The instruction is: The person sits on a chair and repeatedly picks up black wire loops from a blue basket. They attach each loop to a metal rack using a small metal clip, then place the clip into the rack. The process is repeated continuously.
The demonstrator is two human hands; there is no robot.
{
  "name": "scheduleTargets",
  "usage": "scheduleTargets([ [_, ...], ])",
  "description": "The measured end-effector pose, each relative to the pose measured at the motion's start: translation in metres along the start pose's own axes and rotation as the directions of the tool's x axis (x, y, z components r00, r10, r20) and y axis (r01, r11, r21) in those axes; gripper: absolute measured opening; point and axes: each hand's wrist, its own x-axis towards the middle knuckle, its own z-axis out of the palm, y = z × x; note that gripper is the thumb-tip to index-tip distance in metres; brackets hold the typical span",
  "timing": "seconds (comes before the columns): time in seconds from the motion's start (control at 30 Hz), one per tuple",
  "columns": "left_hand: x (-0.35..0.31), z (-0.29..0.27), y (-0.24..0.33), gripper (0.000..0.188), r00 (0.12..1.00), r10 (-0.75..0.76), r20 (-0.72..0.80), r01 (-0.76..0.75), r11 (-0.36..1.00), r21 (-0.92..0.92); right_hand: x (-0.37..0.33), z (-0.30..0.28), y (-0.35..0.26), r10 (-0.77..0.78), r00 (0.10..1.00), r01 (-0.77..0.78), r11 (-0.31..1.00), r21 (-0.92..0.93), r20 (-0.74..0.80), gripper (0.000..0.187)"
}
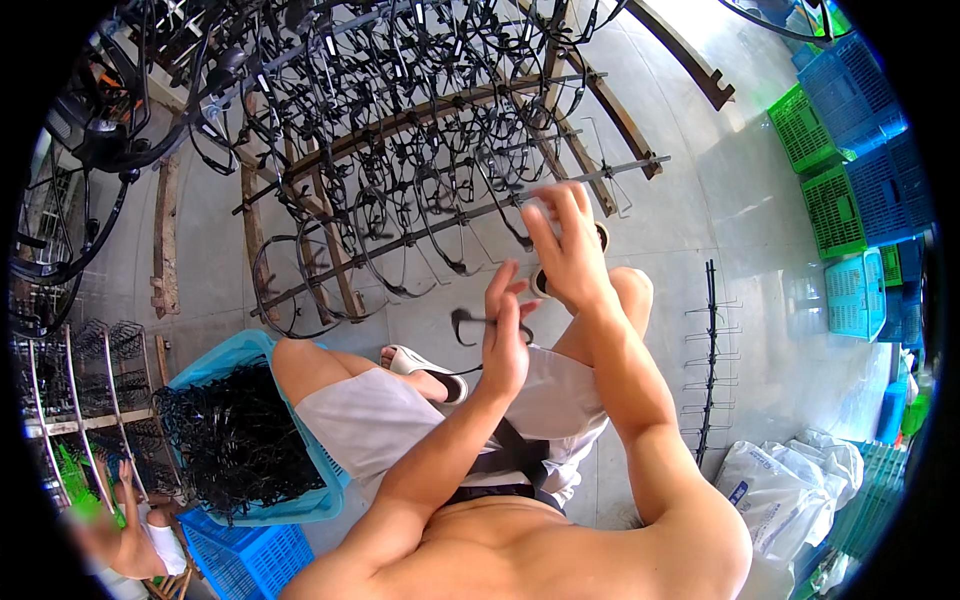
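My left hand [506,345] is closed around a thin black curved plastic piece [464,322], whose hooked end juts out to the left of the fingers. Farther ahead, my right hand [570,245] reaches toward the front bar of a rack [440,232]. Its fingers are apart and their tips are slightly blurred; I see nothing in them. Many black curved frames hang from the rack's bars, and one black hoop [497,185] hangs just left of the right fingertips.
A light-blue basket [335,470] full of thin black pieces stands by my left knee, with a blue crate [245,555] behind it. Green crates [832,210] and blue crates line the right. A hooked bar [711,350] and white bags [780,490] lie at right. Another person [150,535] sits lower left.
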Motion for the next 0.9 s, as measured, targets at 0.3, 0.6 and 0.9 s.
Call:
scheduleTargets([
  [0.3, 0.001, -0.019, 0.068, 0.051, 0.807, -0.029, 0.590, -0.517, 0.450, 0.728, -0.095, -0.046, -0.028, 0.082, 0.476, -0.870, -0.098, 0.483, 0.875, 0.037],
  [0.6, 0.032, -0.046, 0.063, 0.027, 0.664, -0.213, 0.717, -0.067, 0.938, 0.341, -0.062, -0.128, -0.013, -0.319, 0.825, -0.477, 0.052, 0.877, 0.467, 0.021],
  [0.9, 0.047, 0.050, -0.016, 0.021, 0.975, 0.181, 0.129, -0.221, 0.829, 0.514, 0.072, -0.064, 0.014, 0.312, 0.835, -0.530, 0.234, 0.815, 0.454, 0.017],
])
